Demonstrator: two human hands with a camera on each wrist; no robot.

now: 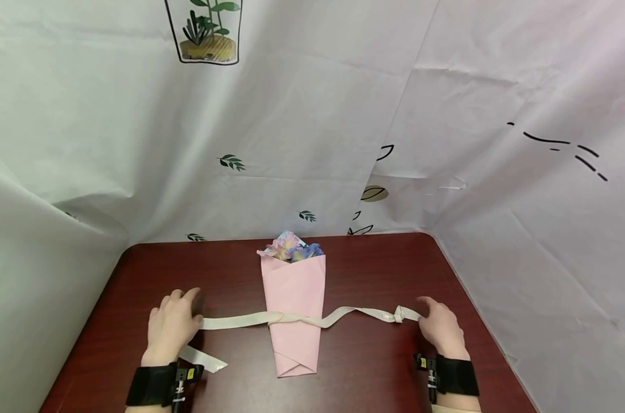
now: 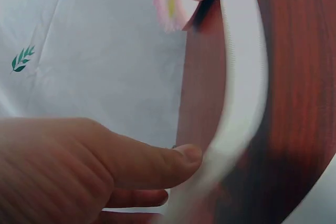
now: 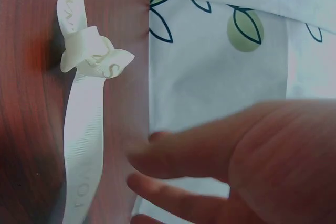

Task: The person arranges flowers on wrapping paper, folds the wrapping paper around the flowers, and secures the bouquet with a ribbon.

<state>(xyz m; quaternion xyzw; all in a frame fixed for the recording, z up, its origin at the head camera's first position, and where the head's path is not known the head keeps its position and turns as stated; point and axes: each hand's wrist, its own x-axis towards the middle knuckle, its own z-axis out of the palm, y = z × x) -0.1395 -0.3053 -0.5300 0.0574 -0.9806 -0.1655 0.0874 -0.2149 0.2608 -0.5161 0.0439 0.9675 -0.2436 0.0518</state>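
A bouquet wrapped in pink paper (image 1: 295, 287) lies at the middle of the table, pink and blue flowers (image 1: 291, 248) showing at its top. Across the wrapping runs a cream ribbon (image 1: 235, 322), crossed over itself on the front. My left hand (image 1: 171, 324) pinches the ribbon's left part between thumb (image 2: 184, 160) and fingers; a loose tail (image 1: 204, 358) comes out below it. On the right, the ribbon has a knot (image 3: 92, 51) and printed letters. My right hand (image 1: 443, 327) is beside that end, thumb and fingers parted, with a gap to the ribbon in the right wrist view.
The dark red wooden table (image 1: 374, 367) has rounded far corners. A white cloth (image 1: 312, 115) with printed leaves and a plant drawing hangs behind it and along both sides. Each wrist wears a black strap (image 1: 458, 376) with a small camera.
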